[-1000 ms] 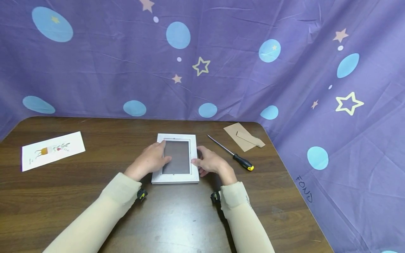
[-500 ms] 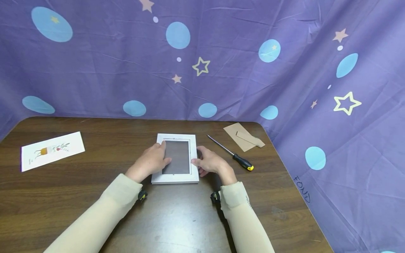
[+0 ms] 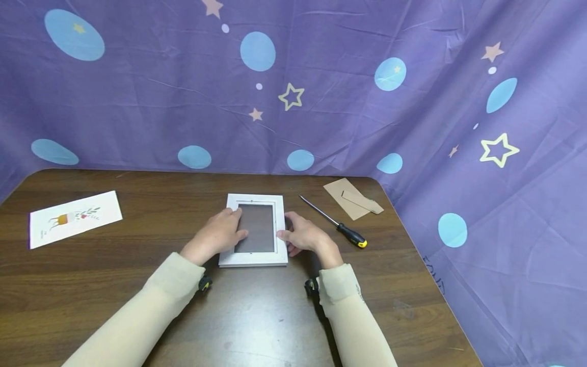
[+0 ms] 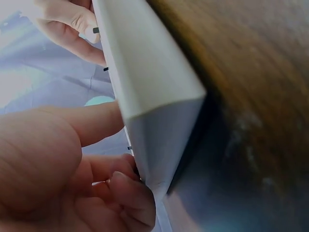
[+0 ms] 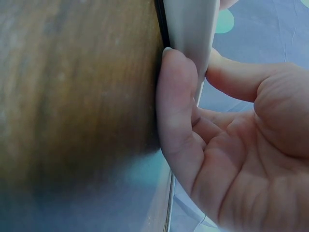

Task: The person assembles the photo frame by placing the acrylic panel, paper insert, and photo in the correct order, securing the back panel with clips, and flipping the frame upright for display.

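A white picture frame [image 3: 254,259] lies flat on the wooden table, with a grey pane [image 3: 257,228] inside its border. Small black tabs [image 4: 106,69] stick up along its inner edge in the left wrist view. My left hand [image 3: 216,233] holds the frame's left side, thumb and index finger reaching over the border onto the pane. On the opposite side my right hand [image 3: 306,235] pinches the right border, thumb on top and fingers against the outer side. The right wrist view shows the little finger [image 5: 176,96] low along that side, close to the tabletop.
To the right lies a screwdriver [image 3: 352,235] with a black and yellow handle. Behind it is a brown backing board [image 3: 346,201] with a stand leg. A white card [image 3: 73,219] printed with an animal and leaves lies far left. A purple curtain [image 3: 321,122] borders the table.
Both hands and the picture frame keep their places. The curtain on the right has shifted slightly to the left.
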Demonstrator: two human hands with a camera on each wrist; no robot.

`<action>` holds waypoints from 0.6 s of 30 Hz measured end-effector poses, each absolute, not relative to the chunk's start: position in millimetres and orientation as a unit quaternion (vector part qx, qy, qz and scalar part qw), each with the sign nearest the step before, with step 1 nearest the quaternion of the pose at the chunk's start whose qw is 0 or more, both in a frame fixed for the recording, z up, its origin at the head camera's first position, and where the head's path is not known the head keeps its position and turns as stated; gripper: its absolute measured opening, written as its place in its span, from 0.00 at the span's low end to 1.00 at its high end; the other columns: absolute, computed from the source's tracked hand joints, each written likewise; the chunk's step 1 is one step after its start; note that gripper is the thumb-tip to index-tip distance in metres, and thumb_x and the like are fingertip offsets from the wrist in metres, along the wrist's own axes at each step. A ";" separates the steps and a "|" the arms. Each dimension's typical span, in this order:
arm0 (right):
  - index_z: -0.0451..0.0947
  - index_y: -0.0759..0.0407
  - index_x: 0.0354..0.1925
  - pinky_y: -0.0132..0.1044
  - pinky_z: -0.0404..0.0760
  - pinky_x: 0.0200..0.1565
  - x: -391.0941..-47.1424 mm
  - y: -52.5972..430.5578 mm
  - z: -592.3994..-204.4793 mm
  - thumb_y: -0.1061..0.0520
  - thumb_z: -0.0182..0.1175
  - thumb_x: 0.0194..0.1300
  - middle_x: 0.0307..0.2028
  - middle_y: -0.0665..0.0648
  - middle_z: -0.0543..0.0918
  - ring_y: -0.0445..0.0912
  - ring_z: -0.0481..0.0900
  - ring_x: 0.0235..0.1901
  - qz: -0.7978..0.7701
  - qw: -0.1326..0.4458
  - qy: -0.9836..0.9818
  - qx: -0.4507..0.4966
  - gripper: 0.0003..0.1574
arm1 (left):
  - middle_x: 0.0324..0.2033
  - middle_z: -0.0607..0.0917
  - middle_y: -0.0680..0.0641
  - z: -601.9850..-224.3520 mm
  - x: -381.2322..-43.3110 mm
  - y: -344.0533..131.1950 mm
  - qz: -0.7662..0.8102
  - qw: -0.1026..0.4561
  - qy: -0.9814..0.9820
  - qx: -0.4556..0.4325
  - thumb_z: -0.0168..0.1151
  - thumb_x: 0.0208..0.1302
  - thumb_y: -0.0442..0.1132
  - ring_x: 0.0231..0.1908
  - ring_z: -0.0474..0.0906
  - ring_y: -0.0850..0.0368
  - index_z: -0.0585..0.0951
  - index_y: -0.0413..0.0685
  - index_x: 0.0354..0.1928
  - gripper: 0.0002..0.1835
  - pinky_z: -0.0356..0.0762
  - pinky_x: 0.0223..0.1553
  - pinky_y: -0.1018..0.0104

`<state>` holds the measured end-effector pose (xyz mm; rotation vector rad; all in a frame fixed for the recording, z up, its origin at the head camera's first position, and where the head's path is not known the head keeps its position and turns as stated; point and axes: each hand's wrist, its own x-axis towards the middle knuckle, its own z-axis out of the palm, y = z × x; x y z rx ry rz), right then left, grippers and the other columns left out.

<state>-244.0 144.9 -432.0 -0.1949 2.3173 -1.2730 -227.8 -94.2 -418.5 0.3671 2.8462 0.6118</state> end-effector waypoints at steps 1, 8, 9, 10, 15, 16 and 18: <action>0.58 0.62 0.80 0.45 0.92 0.31 -244.0 144.7 -432.0 0.60 0.60 0.80 0.36 0.65 0.83 0.51 0.84 0.29 -0.465 0.242 0.849 -0.072 0.38 | 0.73 0.67 0.22 -418.8 -228.0 -94.4 0.211 0.101 0.965 0.122 0.61 0.79 0.44 0.72 0.66 0.26 0.62 0.24 0.77 0.37 0.66 0.74 0.34; 0.58 0.63 0.79 0.45 0.92 0.32 -243.4 144.7 -431.9 0.60 0.60 0.80 0.36 0.66 0.83 0.52 0.84 0.29 -0.467 0.245 0.847 -0.069 0.37 | 0.70 0.70 0.21 -419.8 -228.8 -96.5 0.224 0.086 0.964 0.117 0.65 0.77 0.45 0.72 0.67 0.25 0.66 0.24 0.75 0.38 0.66 0.74 0.33; 0.58 0.62 0.79 0.45 0.92 0.32 -243.2 144.9 -432.3 0.60 0.60 0.80 0.36 0.66 0.83 0.52 0.84 0.29 -0.467 0.244 0.847 -0.068 0.37 | 0.70 0.70 0.21 -420.0 -228.9 -96.6 0.224 0.085 0.964 0.118 0.65 0.76 0.45 0.71 0.67 0.25 0.66 0.24 0.75 0.38 0.66 0.74 0.34; 0.58 0.62 0.79 0.45 0.92 0.32 -243.2 145.0 -432.5 0.60 0.60 0.80 0.36 0.66 0.83 0.52 0.84 0.29 -0.467 0.245 0.847 -0.067 0.37 | 0.70 0.70 0.21 -420.5 -229.2 -96.7 0.225 0.084 0.964 0.118 0.65 0.76 0.45 0.71 0.67 0.25 0.66 0.24 0.75 0.38 0.66 0.74 0.34; 0.58 0.62 0.80 0.45 0.92 0.31 -243.2 145.2 -433.2 0.60 0.60 0.80 0.35 0.66 0.83 0.52 0.84 0.29 -0.466 0.243 0.848 -0.069 0.38 | 0.70 0.70 0.21 -422.6 -229.4 -97.4 0.229 0.078 0.963 0.115 0.66 0.76 0.44 0.72 0.66 0.25 0.65 0.25 0.76 0.38 0.65 0.74 0.33; 0.58 0.62 0.80 0.45 0.92 0.31 -243.2 145.2 -433.1 0.60 0.60 0.80 0.35 0.66 0.83 0.52 0.84 0.29 -0.466 0.242 0.848 -0.069 0.38 | 0.70 0.70 0.22 -423.2 -229.5 -97.8 0.230 0.075 0.963 0.116 0.66 0.76 0.44 0.72 0.66 0.25 0.65 0.25 0.76 0.39 0.65 0.74 0.33; 0.58 0.62 0.80 0.45 0.92 0.31 -242.9 145.5 -432.8 0.60 0.60 0.80 0.35 0.66 0.83 0.52 0.85 0.29 -0.466 0.242 0.848 -0.069 0.38 | 0.70 0.70 0.22 -424.2 -229.7 -99.5 0.236 0.070 0.961 0.123 0.66 0.76 0.45 0.71 0.67 0.25 0.64 0.26 0.76 0.39 0.65 0.74 0.33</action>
